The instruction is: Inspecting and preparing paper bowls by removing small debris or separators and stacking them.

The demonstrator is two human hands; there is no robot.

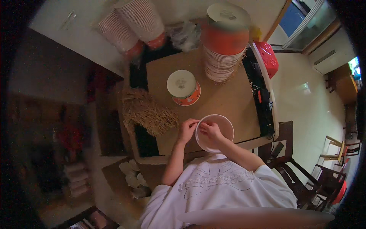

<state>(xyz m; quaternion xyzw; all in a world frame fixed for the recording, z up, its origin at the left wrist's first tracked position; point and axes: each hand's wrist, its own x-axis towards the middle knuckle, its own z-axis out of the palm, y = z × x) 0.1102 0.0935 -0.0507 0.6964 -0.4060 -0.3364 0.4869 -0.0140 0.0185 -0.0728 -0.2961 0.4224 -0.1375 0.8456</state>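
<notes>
A white-lined paper bucket [225, 131] is right in front of my body, its open mouth tilted up towards me. My left hand [187, 130] is outside it at the far left of the rim, fingers closed in a pinch on the edge. Inside the mouth, my right hand [212, 131] has its fingers bent together against the wall, close to the left fingertips. Whatever the right fingers hold is too small to make out. Left of the bucket lies a heap of tan twisted cords [148, 111]. Beyond my hands, an orange-printed bucket [181, 84] stands upside down.
A cardboard sheet [228, 108] covers the middle of the table. A tall stack of upturned buckets [225, 63] stands at the far right, and wrapped stacks of buckets [141, 21] at the far left. A red plastic basket [266, 59] is past the right edge; a dark wooden chair [284, 152] stands nearby.
</notes>
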